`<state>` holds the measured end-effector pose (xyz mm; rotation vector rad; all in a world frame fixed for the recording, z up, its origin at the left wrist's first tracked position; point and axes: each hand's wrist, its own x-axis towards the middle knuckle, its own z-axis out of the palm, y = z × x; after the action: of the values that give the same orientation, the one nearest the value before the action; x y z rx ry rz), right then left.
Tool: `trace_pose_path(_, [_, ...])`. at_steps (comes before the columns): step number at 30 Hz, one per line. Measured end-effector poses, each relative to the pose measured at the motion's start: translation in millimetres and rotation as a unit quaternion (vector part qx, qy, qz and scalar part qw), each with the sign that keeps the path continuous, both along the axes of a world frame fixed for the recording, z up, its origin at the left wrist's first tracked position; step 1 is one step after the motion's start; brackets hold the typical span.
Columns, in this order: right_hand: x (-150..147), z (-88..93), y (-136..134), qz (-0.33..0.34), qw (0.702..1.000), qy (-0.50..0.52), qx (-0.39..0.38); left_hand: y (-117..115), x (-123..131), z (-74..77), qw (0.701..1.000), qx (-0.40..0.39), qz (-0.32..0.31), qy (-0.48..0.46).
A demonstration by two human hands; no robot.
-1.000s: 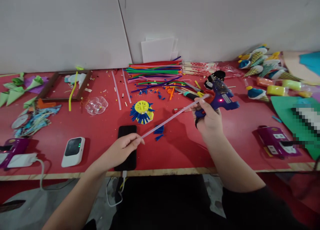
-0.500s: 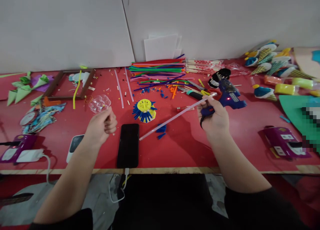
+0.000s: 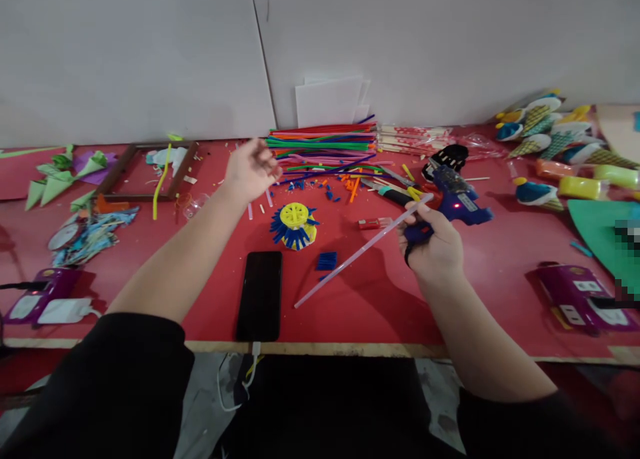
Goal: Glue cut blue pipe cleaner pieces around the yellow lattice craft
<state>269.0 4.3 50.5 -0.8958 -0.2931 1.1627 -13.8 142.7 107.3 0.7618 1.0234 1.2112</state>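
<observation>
My right hand (image 3: 433, 242) grips the handle of a blue glue gun (image 3: 457, 202) whose red light is on. A long clear glue stick (image 3: 363, 249) juts from the gun's back down toward the table's front edge. Stretched far over the table, my left hand (image 3: 250, 166) hovers with loosely curled, empty fingers above two clear glue sticks (image 3: 267, 196) lying near the pile of coloured straws (image 3: 323, 146). A yellow disc with blue straw pieces round it (image 3: 295, 222) stands between my hands. A black phone (image 3: 261, 296) lies near the front edge.
On the red table (image 3: 475, 299) lie a wooden frame (image 3: 135, 172), green paper cones (image 3: 55, 176), a clear plastic piece (image 3: 193, 206), cut blue straw bits (image 3: 326, 260), pliers (image 3: 395, 192), purple power strips (image 3: 580, 296), paper ice-cream cones (image 3: 545, 129) and white sheets (image 3: 327, 102) against the wall.
My left hand let go of the glue stick's free end, drew back to the left, then reached forward toward the straws. The right hand kept hold of the glue gun.
</observation>
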Motion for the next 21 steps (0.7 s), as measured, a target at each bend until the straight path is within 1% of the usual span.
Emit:
trace_pose_path(1, [0.3,-0.2,-0.4,0.002,1.0,-0.003,0.001,3.6,4.1,-4.3,0.996,-0.002,-0.067,0.05])
trace_pose_path(3, [0.8,-1.2,-0.9,0.006,1.0,-0.011,0.003,8.6,9.2,-8.6,0.979,0.035,-0.161,0.125])
trace_pose_path(4, [0.8,-1.8,-1.0,0.01,1.0,-0.015,0.003,10.9,10.2,-8.7,0.969,0.061,-0.19,0.149])
trace_pose_path(5, [0.7,-2.4,-1.1,0.014,1.0,-0.019,0.005,13.4,10.6,-7.9,0.961,0.09,-0.204,0.166])
trace_pose_path(6, [0.2,-2.9,-1.0,0.018,1.0,-0.023,0.006,16.0,10.6,-6.4,0.954,0.117,-0.207,0.183])
trace_pose_path(8, [-1.6,-3.1,-1.1,0.024,0.999,-0.032,0.013,19.8,11.4,-1.8,0.935,0.168,-0.18,0.254])
trace_pose_path(10, [-4.5,-2.0,-1.6,0.025,0.998,-0.043,0.025,16.8,15.8,4.4,0.897,0.227,-0.117,0.36])
trace_pose_path(11, [-6.3,-1.0,-2.3,0.026,0.998,-0.048,0.031,10.9,20.1,8.2,0.869,0.259,-0.088,0.412])
trace_pose_path(12, [-8.3,0.0,-3.1,0.028,0.997,-0.054,0.037,1.6,26.0,12.3,0.855,0.285,-0.065,0.428])
trace_pose_path(13, [-10.2,1.1,-4.1,0.029,0.997,-0.06,0.041,-11.2,33.1,16.5,0.856,0.299,-0.059,0.418])
trace_pose_path(14, [-12.2,2.1,-5.3,0.031,0.996,-0.066,0.044,-26.9,41.3,20.4,0.857,0.31,-0.075,0.404])
trace_pose_path(16, [-15.5,3.4,-7.8,0.032,0.995,-0.08,0.051,-63.2,58.8,25.1,0.848,0.314,-0.141,0.404])
trace_pose_path(18, [-17.7,4.2,-9.9,0.035,0.993,-0.096,0.058,-98.1,74.5,23.6,0.82,0.306,-0.2,0.44])
trace_pose_path(19, [-18.4,4.4,-10.7,0.037,0.992,-0.104,0.059,-112.3,81.0,20.3,0.814,0.297,-0.224,0.446])
trace_pose_path(21, [-19.2,4.7,-11.9,0.043,0.991,-0.111,0.061,-131.5,90.3,10.0,0.826,0.271,-0.261,0.419])
